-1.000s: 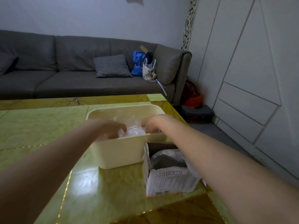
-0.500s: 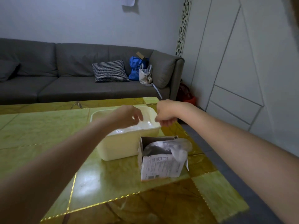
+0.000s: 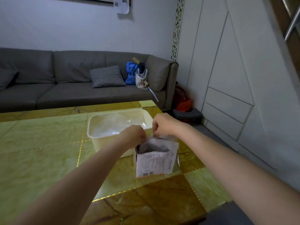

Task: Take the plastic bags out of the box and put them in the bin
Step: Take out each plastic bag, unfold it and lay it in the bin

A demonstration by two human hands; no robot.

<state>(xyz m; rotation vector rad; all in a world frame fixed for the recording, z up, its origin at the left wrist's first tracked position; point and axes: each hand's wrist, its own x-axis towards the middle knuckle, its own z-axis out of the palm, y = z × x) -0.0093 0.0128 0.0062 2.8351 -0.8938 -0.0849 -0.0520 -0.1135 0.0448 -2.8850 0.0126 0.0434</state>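
Note:
A small white printed cardboard box [image 3: 155,161] stands open on the green-yellow table [image 3: 40,151], with crumpled clear plastic bags [image 3: 154,146] filling its top. Just behind it sits a cream plastic bin [image 3: 103,143] holding clear plastic bags [image 3: 116,124]. My left hand [image 3: 134,134] reaches over the box's back left corner, fingers curled down onto the plastic. My right hand [image 3: 162,125] hovers over the box's back edge and pinches the top of the plastic. The fingertips of both hands are partly hidden.
A grey sofa [image 3: 65,88] runs along the far wall with a checked cushion [image 3: 107,77], a blue bag [image 3: 132,72] and a white bag [image 3: 141,78]. White panelled cabinets [image 3: 235,78] stand at the right. The table's right edge is close to the box.
Both hands left the bin, where plastic now lies loose, and came back toward me to the top of the cardboard box, taking hold of the plastic there.

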